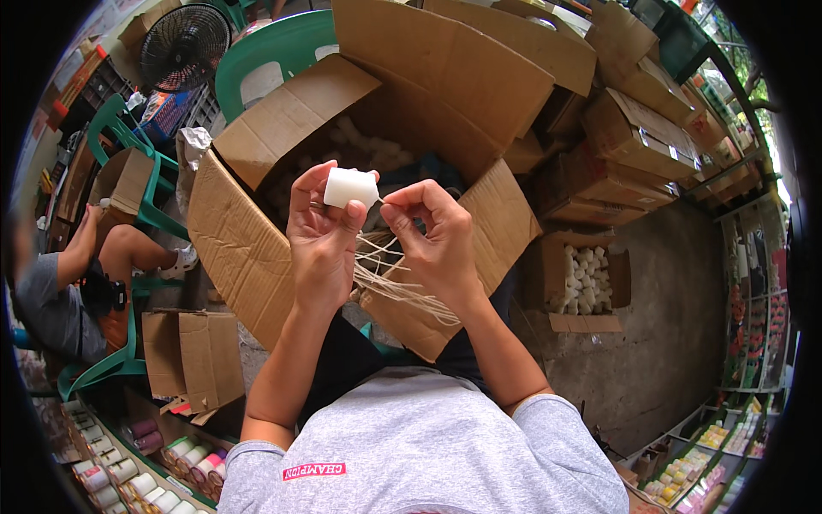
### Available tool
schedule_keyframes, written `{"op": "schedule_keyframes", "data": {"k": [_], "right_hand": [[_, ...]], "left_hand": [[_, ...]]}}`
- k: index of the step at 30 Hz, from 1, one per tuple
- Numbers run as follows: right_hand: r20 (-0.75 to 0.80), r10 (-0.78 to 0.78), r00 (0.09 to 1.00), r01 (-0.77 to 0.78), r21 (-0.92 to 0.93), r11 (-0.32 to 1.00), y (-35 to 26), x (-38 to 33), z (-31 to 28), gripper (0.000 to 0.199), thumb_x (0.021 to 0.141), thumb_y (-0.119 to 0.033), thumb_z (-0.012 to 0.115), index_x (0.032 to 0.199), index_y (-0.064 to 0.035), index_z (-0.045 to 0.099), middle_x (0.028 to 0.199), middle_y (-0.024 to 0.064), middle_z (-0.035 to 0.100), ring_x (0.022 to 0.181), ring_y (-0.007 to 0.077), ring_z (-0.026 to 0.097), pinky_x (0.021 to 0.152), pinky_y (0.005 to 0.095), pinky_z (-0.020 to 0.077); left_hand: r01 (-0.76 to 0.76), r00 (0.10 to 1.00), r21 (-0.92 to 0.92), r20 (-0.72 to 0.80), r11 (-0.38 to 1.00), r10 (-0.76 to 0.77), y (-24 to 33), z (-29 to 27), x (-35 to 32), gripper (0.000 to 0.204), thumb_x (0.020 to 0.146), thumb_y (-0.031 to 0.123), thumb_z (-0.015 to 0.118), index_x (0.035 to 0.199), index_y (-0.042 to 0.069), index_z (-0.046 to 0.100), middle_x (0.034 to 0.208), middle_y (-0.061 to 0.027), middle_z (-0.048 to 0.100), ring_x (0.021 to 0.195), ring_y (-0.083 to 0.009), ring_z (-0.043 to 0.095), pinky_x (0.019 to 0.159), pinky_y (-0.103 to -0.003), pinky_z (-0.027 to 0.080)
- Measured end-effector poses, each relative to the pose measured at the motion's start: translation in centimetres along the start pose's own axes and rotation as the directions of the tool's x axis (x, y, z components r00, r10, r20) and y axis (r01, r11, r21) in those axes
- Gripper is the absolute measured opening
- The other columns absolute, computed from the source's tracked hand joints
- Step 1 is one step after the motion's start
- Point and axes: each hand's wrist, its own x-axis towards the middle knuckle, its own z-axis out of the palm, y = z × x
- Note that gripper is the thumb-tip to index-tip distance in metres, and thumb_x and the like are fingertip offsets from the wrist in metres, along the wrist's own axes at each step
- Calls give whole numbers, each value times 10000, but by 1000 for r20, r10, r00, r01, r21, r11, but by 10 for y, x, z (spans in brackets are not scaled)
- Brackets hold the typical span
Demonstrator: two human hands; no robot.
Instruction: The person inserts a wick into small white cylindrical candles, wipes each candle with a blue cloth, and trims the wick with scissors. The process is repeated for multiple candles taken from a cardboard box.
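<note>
Above a large open cardboard box (240, 248), my left hand (321, 231) holds a short white candle (349, 188) on its side. The candle's right end faces my right hand (432, 231), whose thumb and forefinger pinch a thin pale wick (382, 200) at that end. How far the wick runs into the candle is too small to make out. Below the hands, a loose bundle of long white wicks (402, 287) lies across the box's near flap. Deeper in the box, in shadow, are several white candle-like pieces (368, 150).
A smaller box (556, 321) full of white pieces (587, 278) sits on the floor at right. Stacked cartons (638, 137) stand behind it. At left are a seated person (73, 283), green chairs (111, 368) and an open carton (210, 360). A black fan (184, 47) stands far left.
</note>
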Motion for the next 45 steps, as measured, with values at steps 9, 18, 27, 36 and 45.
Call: {"op": "schedule_keyframes", "data": {"k": [9,18,27,36,45], "right_hand": [[-13,-159,987,158,-70,985,3,4,1,107,821,52,694,895,-7,643,816,80,601,715,186,630,633,264,495],[20,166,986,-161,391,906,16,-1,-5,237,819,52,721,1019,-9,607,849,45,642,789,82,608,725,223,502],[3,24,1000,-24,142,990,14,-4,-1,137,800,32,745,897,-13,661,832,27,635,751,89,584,687,241,490],[-27,-120,992,117,-83,990,0,-1,-4,97,809,46,708,846,5,629,787,68,610,720,154,573,660,279,465],[60,92,994,-98,107,989,3,-4,-4,63,896,-4,654,852,5,610,801,52,617,733,84,563,614,261,442]], "left_hand": [[-36,999,85,18,996,35,2,0,-1,523,854,-25,701,1312,79,470,1181,-83,553,1152,-235,584,991,-324,495],[5,996,151,84,989,-18,2,3,-4,565,835,-47,708,1316,81,440,1207,-97,550,1160,-240,589,962,-326,523],[39,999,24,-1,999,-39,0,2,-3,487,848,-57,688,1257,57,449,1206,-106,518,1168,-265,582,987,-342,510],[44,999,18,14,999,-44,3,3,-5,480,844,-28,709,1245,46,457,1214,-118,526,1170,-284,582,1000,-349,501],[-72,991,110,117,991,59,3,8,-5,528,808,-93,711,1253,51,466,1228,-117,539,1171,-301,590,972,-364,531]]}}
